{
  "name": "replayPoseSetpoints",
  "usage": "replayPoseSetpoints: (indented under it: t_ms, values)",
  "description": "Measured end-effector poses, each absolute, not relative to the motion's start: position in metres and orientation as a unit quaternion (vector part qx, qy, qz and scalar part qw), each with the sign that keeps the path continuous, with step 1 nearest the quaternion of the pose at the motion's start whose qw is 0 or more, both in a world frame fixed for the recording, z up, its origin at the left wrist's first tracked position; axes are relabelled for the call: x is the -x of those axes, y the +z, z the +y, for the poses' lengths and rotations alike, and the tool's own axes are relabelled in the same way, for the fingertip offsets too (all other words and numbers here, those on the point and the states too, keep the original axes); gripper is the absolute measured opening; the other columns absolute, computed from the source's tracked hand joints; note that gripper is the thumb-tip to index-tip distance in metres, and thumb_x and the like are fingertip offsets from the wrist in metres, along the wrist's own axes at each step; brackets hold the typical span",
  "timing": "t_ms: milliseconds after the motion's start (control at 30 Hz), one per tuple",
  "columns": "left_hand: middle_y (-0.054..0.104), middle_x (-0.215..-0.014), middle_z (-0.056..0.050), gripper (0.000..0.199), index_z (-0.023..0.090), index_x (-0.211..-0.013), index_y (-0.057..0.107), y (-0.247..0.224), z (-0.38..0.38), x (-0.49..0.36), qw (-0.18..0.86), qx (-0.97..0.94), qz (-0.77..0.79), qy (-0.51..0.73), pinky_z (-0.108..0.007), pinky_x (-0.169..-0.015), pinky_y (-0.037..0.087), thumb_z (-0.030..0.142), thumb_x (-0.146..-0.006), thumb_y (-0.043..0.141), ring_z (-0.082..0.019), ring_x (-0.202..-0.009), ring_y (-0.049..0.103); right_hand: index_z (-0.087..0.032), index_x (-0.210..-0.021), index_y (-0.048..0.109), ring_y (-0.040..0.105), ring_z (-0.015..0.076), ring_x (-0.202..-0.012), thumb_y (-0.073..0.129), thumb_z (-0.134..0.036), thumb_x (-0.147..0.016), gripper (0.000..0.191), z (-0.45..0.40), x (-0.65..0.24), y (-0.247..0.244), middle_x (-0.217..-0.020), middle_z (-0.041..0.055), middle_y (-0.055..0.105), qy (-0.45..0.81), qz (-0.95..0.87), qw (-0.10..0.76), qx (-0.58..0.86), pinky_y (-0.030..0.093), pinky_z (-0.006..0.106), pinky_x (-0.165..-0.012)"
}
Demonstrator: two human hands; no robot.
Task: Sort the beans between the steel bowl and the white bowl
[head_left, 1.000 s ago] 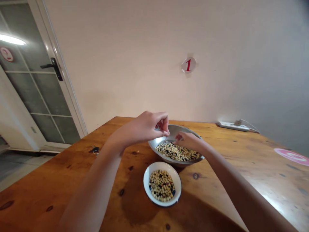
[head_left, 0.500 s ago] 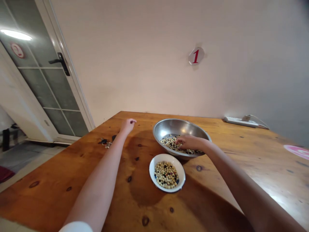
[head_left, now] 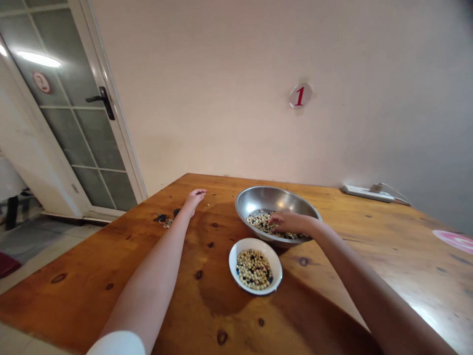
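Note:
My right hand (head_left: 290,223) reaches over the rim of a large steel bowl (head_left: 254,197), its fingers apart among small pale and dark beads (head_left: 262,220) inside. Whether a bead sits between those fingertips is too small to tell. My left hand (head_left: 194,198) hovers low over the table, left of the steel bowl, with its fingers extended and nothing visibly held. A tiny pale speck (head_left: 208,204) lies just right of it. Nearer to me stands a white bowl (head_left: 233,266) holding mostly cream beads with some dark, blue and red ones.
Keys (head_left: 166,222) lie beside my left wrist on the wooden table (head_left: 170,315). A power strip (head_left: 367,193) with a plugged-in adapter sits at the back right against the wall. A pink round sticker (head_left: 454,240) is at the right edge.
My left hand has opened from curled, pinched fingers, and the pale speck now shows beside it. My right hand stays in the steel bowl. The view has shifted slightly.

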State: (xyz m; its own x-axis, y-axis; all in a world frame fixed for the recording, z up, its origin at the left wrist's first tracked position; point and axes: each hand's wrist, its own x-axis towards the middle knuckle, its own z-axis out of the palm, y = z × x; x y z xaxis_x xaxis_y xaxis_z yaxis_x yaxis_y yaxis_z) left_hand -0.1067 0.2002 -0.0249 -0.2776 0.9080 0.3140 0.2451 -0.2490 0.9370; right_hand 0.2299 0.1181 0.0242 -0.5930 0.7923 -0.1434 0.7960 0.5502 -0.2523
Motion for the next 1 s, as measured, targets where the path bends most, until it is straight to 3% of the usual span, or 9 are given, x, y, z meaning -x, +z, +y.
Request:
replayPoseSetpoints:
  t_ms: [133, 267, 367, 567, 767, 1000]
  values:
    - [0.058, -0.073, -0.003, 0.008, 0.015, -0.075, 0.048, -0.016, 0.197, 0.114, 0.290, -0.479, 0.535, 0.633, -0.029, -0.078, 0.048, 0.017, -0.069, 0.045, -0.012, -0.075, 0.060, -0.021, -0.095, 0.062, 0.057, 0.0213, -0.095, 0.050, -0.020, -0.071, 0.027, 0.113, -0.227, 0.029, -0.104, 0.0080, 0.063, -0.148, 0.878, 0.011, -0.456, 0.043, 0.031, -0.083]
    - [0.056, -0.070, -0.002, 0.014, 0.016, -0.083, 0.045, -0.013, 0.200, 0.118, 0.248, -0.474, 0.594, 0.601, -0.027, -0.069, 0.049, 0.014, -0.069, 0.043, -0.011, -0.065, 0.059, -0.020, -0.096, 0.061, 0.056, 0.0216, -0.096, 0.049, -0.019, -0.071, 0.028, 0.114, -0.227, 0.029, -0.105, 0.0087, 0.062, -0.138, 0.880, 0.020, -0.455, 0.043, 0.031, -0.084]
    - [0.056, -0.070, -0.003, 0.018, 0.015, -0.086, 0.048, -0.010, 0.198, 0.121, 0.194, -0.510, 0.644, 0.536, -0.027, -0.068, 0.047, 0.012, -0.068, 0.045, -0.013, -0.067, 0.059, -0.020, -0.097, 0.061, 0.056, 0.0224, -0.096, 0.048, -0.021, -0.072, 0.028, 0.114, -0.228, 0.028, -0.105, 0.0093, 0.062, -0.127, 0.886, 0.017, -0.446, 0.043, 0.032, -0.084]
    - [0.063, -0.076, -0.005, 0.014, 0.019, -0.063, 0.059, 0.011, 0.183, 0.119, 0.079, -0.644, 0.670, 0.362, -0.032, -0.085, 0.039, 0.007, -0.059, 0.054, -0.021, -0.087, 0.057, -0.023, -0.095, 0.062, 0.056, 0.0215, -0.095, 0.047, -0.022, -0.073, 0.026, 0.112, -0.229, 0.029, -0.104, 0.0073, 0.062, -0.125, 0.887, 0.010, -0.444, 0.043, 0.031, -0.083]
    - [0.064, -0.072, -0.007, 0.018, 0.018, -0.054, 0.061, 0.001, 0.184, 0.104, 0.038, -0.707, 0.663, 0.242, -0.029, -0.079, 0.042, 0.005, -0.060, 0.049, -0.021, -0.079, 0.059, -0.024, -0.093, 0.062, 0.057, 0.0209, -0.092, 0.047, -0.020, -0.072, 0.026, 0.109, -0.226, 0.032, -0.101, 0.0062, 0.063, -0.132, 0.884, 0.011, -0.448, 0.043, 0.031, -0.081]
    - [0.065, -0.085, -0.006, 0.022, 0.018, -0.079, 0.063, -0.009, 0.188, 0.105, 0.044, -0.707, 0.669, 0.226, -0.027, -0.076, 0.043, 0.012, -0.066, 0.047, -0.020, -0.084, 0.058, -0.023, -0.096, 0.062, 0.056, 0.0206, -0.095, 0.047, -0.020, -0.072, 0.028, 0.111, -0.228, 0.030, -0.104, 0.0061, 0.062, -0.123, 0.886, 0.010, -0.447, 0.042, 0.030, -0.084]
